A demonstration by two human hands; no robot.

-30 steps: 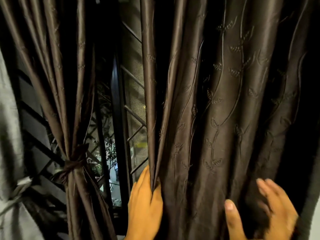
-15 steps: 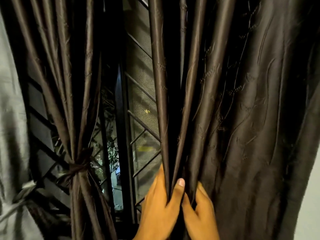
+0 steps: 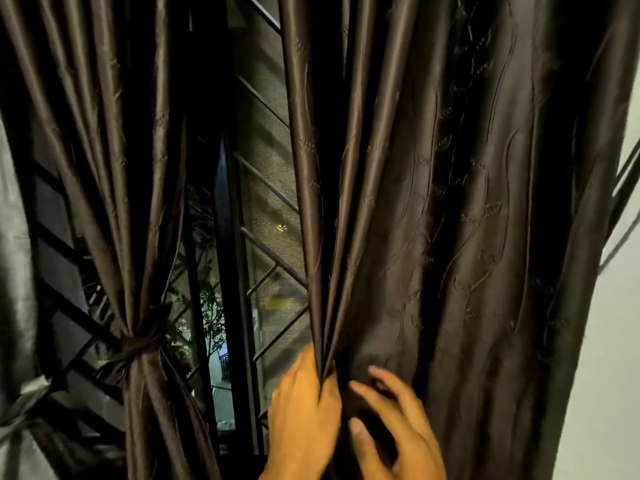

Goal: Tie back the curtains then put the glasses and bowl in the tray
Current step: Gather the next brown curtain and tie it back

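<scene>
The right brown curtain (image 3: 450,237) hangs loose in long folds. My left hand (image 3: 304,410) grips its gathered left edge near the bottom of the view. Just to the right, my right hand (image 3: 394,424) has its fingers and thumb curled round a bunch of the same fabric. The left brown curtain (image 3: 114,168) is drawn in and bound by a knotted tieback (image 3: 138,344). No glasses, bowl or tray are in view.
Between the curtains stands a dark window frame (image 3: 228,271) with a diagonal metal grille (image 3: 273,271) and mesh; plants and lights show outside. A grey curtain (image 3: 14,306) hangs at the far left. A pale wall (image 3: 602,341) is at the right.
My right hand came left across the curtain to join the left hand, then shifted slightly right with fingers spread round more fabric. The curtain's left edge has bunched into tighter folds.
</scene>
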